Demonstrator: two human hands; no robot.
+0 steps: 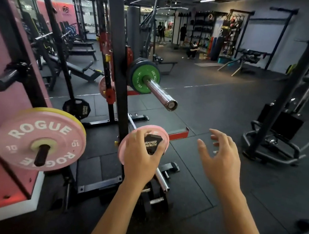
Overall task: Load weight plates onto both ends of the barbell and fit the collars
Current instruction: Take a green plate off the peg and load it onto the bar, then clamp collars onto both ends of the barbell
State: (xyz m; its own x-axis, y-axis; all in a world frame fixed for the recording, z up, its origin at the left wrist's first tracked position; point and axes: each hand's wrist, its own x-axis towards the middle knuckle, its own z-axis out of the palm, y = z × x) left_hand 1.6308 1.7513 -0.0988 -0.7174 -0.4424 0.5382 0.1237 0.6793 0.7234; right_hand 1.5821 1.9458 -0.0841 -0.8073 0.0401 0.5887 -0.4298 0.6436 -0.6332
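The barbell's chrome sleeve [161,93] sticks out toward me from the black rack, with a green plate [141,78] on it, pushed against darker plates behind. Below the sleeve, my left hand [141,154] grips a small pink plate [125,146] together with a black plate marked Hammer Strength [152,141] on its face. My right hand [220,155] hovers to the right of them, fingers spread and holding nothing. No collar is visible on the sleeve.
A pink Rogue 10 plate [40,138] hangs on a storage peg at left, an empty peg [6,78] above it. The rack's black upright [117,45] stands left of the sleeve. Another bar and plates [159,183] lie low by the rack base. People stand far back.
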